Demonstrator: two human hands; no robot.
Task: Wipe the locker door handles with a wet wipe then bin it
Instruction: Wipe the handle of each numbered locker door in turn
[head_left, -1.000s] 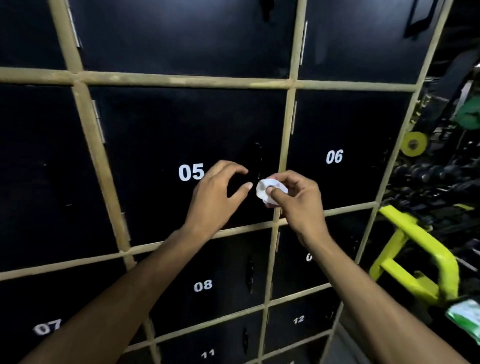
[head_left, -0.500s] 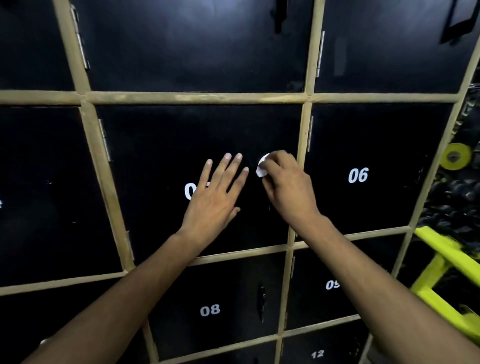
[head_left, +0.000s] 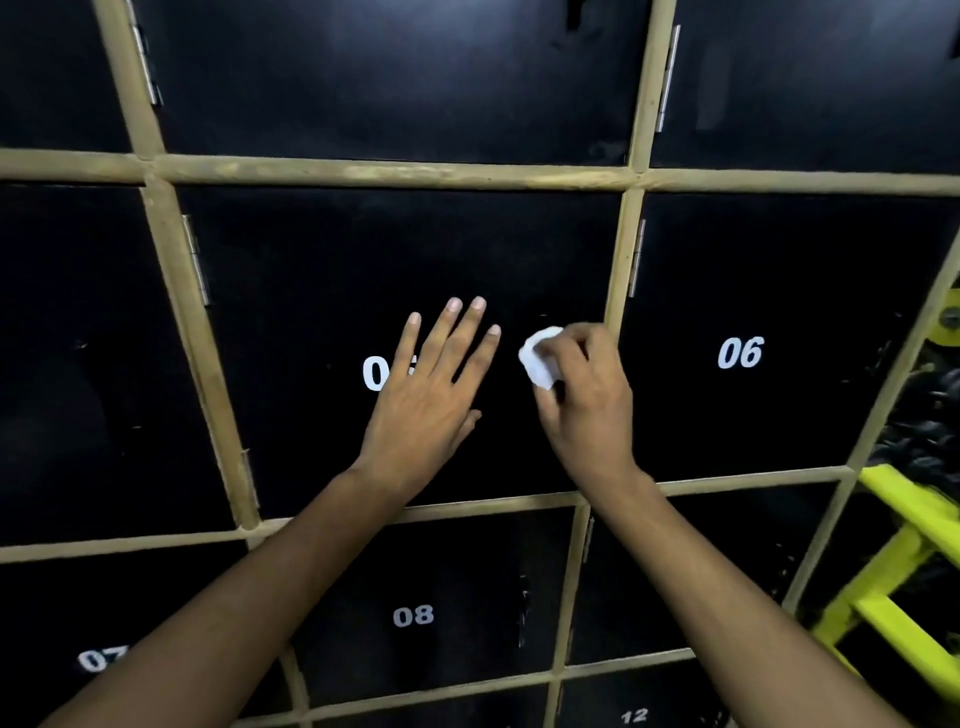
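While the wet wipe (head_left: 537, 358) is being pinched in a bunched wad by the fingers of the right hand (head_left: 587, 410) and pressed near the right edge of the middle locker door (head_left: 363, 260), that door is being braced by the left hand (head_left: 431, 395), laid flat with fingers spread and gripping nothing. The handle itself cannot be made out under the wipe (black on black, and partly covered). A miss is being risked: the panel could be rubbed instead of the handle. The small wad could also be dropped if the pinch is being loosened mid-stroke.
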